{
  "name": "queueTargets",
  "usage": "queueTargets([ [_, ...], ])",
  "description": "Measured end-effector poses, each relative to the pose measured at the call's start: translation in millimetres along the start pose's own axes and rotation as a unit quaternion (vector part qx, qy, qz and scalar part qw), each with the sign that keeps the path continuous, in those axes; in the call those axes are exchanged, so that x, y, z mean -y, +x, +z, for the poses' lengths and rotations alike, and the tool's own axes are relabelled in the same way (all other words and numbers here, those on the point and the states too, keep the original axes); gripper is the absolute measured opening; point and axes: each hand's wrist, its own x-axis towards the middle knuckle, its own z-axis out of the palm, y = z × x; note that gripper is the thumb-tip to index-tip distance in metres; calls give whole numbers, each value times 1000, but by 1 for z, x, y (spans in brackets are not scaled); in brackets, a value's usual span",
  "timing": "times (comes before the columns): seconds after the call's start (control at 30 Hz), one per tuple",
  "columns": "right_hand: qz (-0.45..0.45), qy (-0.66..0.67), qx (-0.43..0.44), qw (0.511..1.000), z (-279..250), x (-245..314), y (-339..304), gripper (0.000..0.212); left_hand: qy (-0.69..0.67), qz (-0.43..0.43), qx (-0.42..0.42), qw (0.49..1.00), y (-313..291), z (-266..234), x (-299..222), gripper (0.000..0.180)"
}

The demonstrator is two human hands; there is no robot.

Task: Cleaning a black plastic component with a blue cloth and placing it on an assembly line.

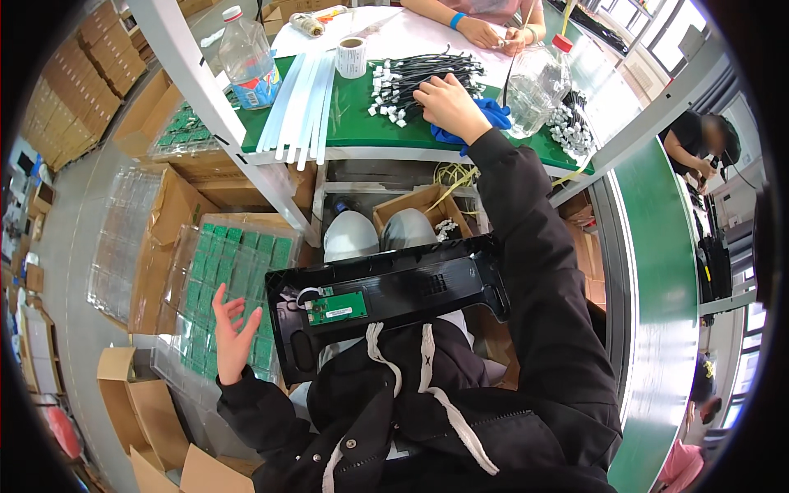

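Observation:
My right hand (452, 107) reaches over the green bench to a pile of black cables with white connectors (403, 82). Its fingers curl down at the pile's edge, beside a blue cloth (468, 121); whatever they grip is hidden. Across my lap lies a long black plastic housing (411, 287). A green circuit board (339, 309) with a white wire sits in the housing's left part. Left of the housing, my left hand (234, 333) is raised with fingers spread and nothing in it. Behind that hand is a clear tray of green circuit boards (222, 263).
Pale strips (300, 107), a label roll (351, 59) and two plastic bottles (249, 70) (538, 86) stand or lie on the bench. White posts (193, 74) frame it. Cardboard boxes (140, 411) flank me on the left. Another person's hands (497, 37) work across the bench.

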Motion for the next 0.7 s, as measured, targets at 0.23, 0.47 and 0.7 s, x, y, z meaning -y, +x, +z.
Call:
queueTargets([
  [0.23, -10, 115, -134, 984, -21, -17, 0, 17, 25, -9, 64, 998, -15, 16, 0, 80],
  [0.47, -14, 114, -88, 989, -44, -43, 12, 18, 60, 6, 123, 991, -17, 20, -6, 87],
  [0.7, -49, 107, -266, 957, -124, 17, -4, 21, 120, 99, -41, 987, -26, 17, -36, 59],
])
